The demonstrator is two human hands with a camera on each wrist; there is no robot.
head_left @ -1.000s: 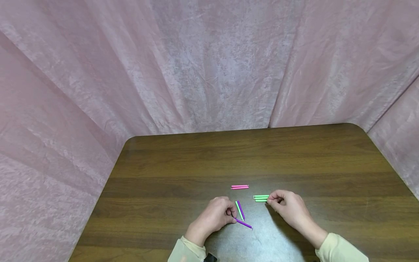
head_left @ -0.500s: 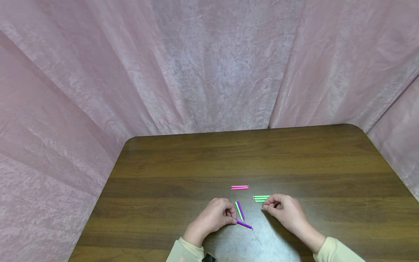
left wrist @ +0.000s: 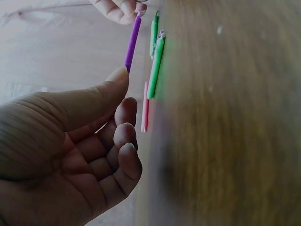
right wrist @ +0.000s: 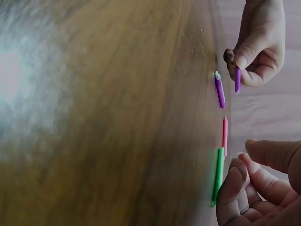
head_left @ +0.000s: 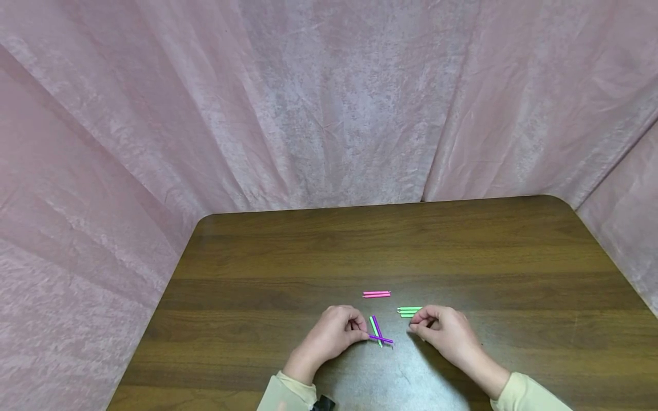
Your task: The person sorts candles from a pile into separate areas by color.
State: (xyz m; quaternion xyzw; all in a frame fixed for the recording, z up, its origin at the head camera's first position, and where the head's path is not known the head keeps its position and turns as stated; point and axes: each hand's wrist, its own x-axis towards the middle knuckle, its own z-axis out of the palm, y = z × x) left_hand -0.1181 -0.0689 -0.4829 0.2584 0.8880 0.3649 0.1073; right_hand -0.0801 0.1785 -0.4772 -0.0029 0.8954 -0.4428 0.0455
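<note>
Between thumb and index finger, my left hand (head_left: 336, 331) pinches one end of a thin purple candle (left wrist: 133, 42), its wick end pointing away from the hand. In the head view this candle crosses over a green candle (head_left: 373, 324) and another purple candle (head_left: 377, 325) lying side by side on the table. My right hand (head_left: 447, 331) hovers by a row of green candles (head_left: 406, 312), covering their right ends in the head view. Its fingers are bent, with a small gap between thumb and index finger and nothing held, as the right wrist view shows.
Two pink candles (head_left: 377, 294) lie parallel beyond the hands. Everything rests on a brown wooden table (head_left: 257, 257) with rounded far corners. Pink velvety curtains (head_left: 329, 103) hang behind it and along its sides.
My left hand has raised the purple candle and swung it up across the lying pair. My right hand has moved slightly left and nearer, its fingertips leaving the green candles' ends.
</note>
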